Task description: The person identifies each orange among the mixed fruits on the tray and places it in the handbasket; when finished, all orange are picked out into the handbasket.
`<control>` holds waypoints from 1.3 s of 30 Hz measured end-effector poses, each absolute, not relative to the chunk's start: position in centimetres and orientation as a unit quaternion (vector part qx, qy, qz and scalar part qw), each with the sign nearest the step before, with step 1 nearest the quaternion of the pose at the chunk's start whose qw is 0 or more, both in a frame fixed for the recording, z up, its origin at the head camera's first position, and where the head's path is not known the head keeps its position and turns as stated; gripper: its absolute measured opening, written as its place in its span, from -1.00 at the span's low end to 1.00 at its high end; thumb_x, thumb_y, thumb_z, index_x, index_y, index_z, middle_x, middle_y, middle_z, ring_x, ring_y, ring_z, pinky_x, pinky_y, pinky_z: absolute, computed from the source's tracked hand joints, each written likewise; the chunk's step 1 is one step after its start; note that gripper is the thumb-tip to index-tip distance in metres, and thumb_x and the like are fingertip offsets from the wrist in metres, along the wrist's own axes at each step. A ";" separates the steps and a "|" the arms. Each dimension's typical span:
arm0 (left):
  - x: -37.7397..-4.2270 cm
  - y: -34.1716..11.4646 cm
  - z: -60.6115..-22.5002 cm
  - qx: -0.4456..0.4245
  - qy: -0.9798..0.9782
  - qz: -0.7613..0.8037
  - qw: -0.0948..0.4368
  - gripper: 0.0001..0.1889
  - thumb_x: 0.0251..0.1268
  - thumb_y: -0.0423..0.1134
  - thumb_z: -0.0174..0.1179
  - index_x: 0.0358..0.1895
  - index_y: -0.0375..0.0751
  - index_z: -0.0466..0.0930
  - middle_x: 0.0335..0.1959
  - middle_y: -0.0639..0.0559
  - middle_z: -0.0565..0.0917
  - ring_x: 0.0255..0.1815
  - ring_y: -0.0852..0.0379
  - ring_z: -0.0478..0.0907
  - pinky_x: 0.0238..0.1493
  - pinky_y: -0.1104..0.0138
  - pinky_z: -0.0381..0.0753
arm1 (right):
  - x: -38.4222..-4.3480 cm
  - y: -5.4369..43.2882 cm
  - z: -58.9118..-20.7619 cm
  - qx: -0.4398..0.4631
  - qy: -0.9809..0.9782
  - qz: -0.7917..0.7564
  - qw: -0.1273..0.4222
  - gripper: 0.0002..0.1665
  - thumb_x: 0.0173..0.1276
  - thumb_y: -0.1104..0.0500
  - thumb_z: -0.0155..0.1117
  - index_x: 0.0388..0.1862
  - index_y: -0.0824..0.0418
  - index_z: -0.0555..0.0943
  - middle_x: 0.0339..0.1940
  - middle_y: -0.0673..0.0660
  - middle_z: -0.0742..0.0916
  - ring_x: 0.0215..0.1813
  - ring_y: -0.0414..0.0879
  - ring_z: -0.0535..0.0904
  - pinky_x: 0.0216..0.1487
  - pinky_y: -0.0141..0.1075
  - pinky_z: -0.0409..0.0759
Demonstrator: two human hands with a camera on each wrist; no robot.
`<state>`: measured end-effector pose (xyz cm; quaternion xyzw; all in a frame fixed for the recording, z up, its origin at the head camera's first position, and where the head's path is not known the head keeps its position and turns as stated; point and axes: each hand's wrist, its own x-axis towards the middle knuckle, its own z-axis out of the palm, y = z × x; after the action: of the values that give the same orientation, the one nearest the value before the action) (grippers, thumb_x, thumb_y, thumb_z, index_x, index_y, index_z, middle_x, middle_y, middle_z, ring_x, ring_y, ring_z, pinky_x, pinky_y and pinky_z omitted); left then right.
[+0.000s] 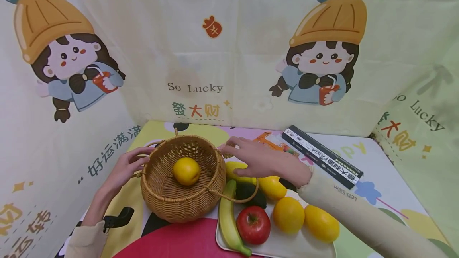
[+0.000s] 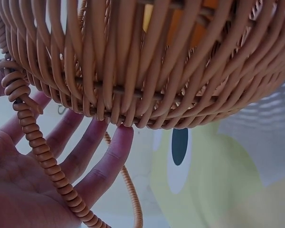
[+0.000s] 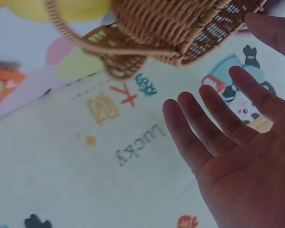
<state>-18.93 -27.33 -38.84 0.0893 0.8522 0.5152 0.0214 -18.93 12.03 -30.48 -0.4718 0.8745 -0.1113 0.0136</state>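
A round wicker basket (image 1: 179, 209) stands at the left of the table, with one yellow-orange fruit (image 1: 186, 171) inside. My left hand (image 1: 125, 168) is at its left side, fingers extended. In the left wrist view, those fingertips (image 2: 126, 135) touch the basket's rim, and a coiled wicker handle (image 2: 52, 171) crosses in front of the palm. My right hand (image 1: 256, 156) hovers by the right rim, over some of the fruit. The right wrist view shows its fingers (image 3: 190, 126) spread and holding nothing, with the basket (image 3: 166, 23) just beyond. Another handle loop (image 1: 236, 201) hangs over the fruit.
A white tray (image 1: 218, 239) right of the basket bears a banana (image 1: 226, 222), a red apple (image 1: 253, 225), an orange (image 1: 288, 215), a dark fruit (image 1: 249, 195) and several yellow fruits. Behind lie a black pasta box (image 1: 322, 156) and an orange packet (image 1: 267, 140). Printed cloth walls surround the table.
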 end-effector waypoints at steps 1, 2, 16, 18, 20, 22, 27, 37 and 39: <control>-19.0 -27.3 -38.9 0.090 0.852 0.515 0.022 -0.56 0.48 -0.11 0.01 0.27 -0.30 0.42 0.16 -0.27 0.50 -0.07 0.25 0.60 -0.19 0.34 0.63 | -18.8 12.5 -30.5 -0.464 0.879 -0.110 0.014 -0.33 0.24 0.11 0.36 0.33 0.06 0.40 0.18 0.08 0.50 0.07 -0.08 0.48 -0.01 -0.26 0.57; -19.0 -27.3 -38.9 0.090 0.852 0.515 0.022 -0.56 0.48 -0.11 0.01 0.27 -0.29 0.42 0.16 -0.26 0.51 -0.07 0.22 0.61 -0.19 0.33 0.63 | -18.8 12.9 -30.5 -0.458 0.882 -0.111 0.013 -0.33 0.24 0.10 0.36 0.33 0.07 0.41 0.19 0.09 0.50 0.06 -0.07 0.49 0.00 -0.24 0.57; -19.0 -27.4 -39.1 0.095 0.857 0.507 0.018 -0.56 0.48 -0.10 0.00 0.26 -0.29 0.43 0.12 -0.11 0.54 -0.09 0.33 0.59 -0.18 0.29 0.63 | -18.4 17.9 -32.7 -0.374 0.921 -0.109 0.019 -0.33 0.20 0.06 0.40 0.29 0.12 0.46 0.21 0.13 0.52 0.11 -0.02 0.47 0.03 -0.14 0.57; -18.9 -27.5 -39.1 0.094 0.857 0.507 0.018 -0.56 0.47 -0.10 0.01 0.26 -0.30 0.42 0.10 -0.07 0.56 -0.11 0.29 0.60 -0.20 0.29 0.64 | -18.5 18.2 -33.2 -0.362 0.926 -0.106 0.028 -0.34 0.21 0.06 0.40 0.29 0.12 0.46 0.20 0.14 0.52 0.11 -0.01 0.46 0.01 -0.15 0.58; -18.9 -27.5 -39.1 0.093 0.856 0.509 0.019 -0.56 0.47 -0.11 0.01 0.26 -0.31 0.42 0.09 -0.06 0.56 -0.12 0.26 0.61 -0.22 0.28 0.65 | -18.5 18.4 -33.8 -0.352 0.930 -0.103 0.037 -0.36 0.21 0.06 0.39 0.27 0.12 0.47 0.18 0.14 0.52 0.08 -0.02 0.48 -0.02 -0.16 0.59; -19.0 -27.5 -39.1 0.095 0.855 0.509 0.020 -0.56 0.47 -0.11 0.01 0.26 -0.31 0.42 0.09 -0.08 0.56 -0.11 0.24 0.61 -0.23 0.28 0.65 | -18.4 18.7 -34.4 -0.340 0.934 -0.103 0.047 -0.39 0.21 0.06 0.39 0.25 0.12 0.48 0.16 0.14 0.52 0.03 -0.01 0.49 -0.04 -0.14 0.59; -19.0 -27.4 -39.1 0.094 0.854 0.512 0.025 -0.56 0.47 -0.10 0.01 0.26 -0.29 0.42 0.12 -0.15 0.54 -0.11 0.22 0.61 -0.23 0.27 0.65 | -18.3 19.4 -36.1 -0.317 0.940 -0.099 0.078 -0.40 0.21 0.06 0.38 0.23 0.13 0.50 0.20 0.20 0.49 0.11 0.07 0.46 0.05 -0.03 0.55; -19.0 -27.5 -39.2 0.088 0.853 0.513 0.028 -0.56 0.48 -0.09 0.01 0.27 -0.28 0.42 0.12 -0.09 0.54 -0.10 0.21 0.60 -0.24 0.26 0.64 | -18.2 20.1 -38.3 -0.295 0.938 -0.121 0.131 -0.37 0.19 0.06 0.41 0.24 0.14 0.49 0.21 0.22 0.47 0.08 0.12 0.49 0.12 0.05 0.51; -19.0 -27.5 -39.2 0.085 0.855 0.511 0.030 -0.56 0.48 -0.09 0.00 0.27 -0.27 0.41 0.14 -0.16 0.53 -0.10 0.21 0.60 -0.23 0.25 0.64 | -18.1 20.2 -38.6 -0.290 0.939 -0.126 0.137 -0.37 0.18 0.06 0.42 0.24 0.13 0.50 0.17 0.19 0.49 0.06 0.08 0.48 0.11 0.03 0.51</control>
<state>-19.02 -27.49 -39.15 0.0854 0.8550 0.5106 0.0300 -18.14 20.15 -38.61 -0.2897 0.9388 -0.1257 0.1374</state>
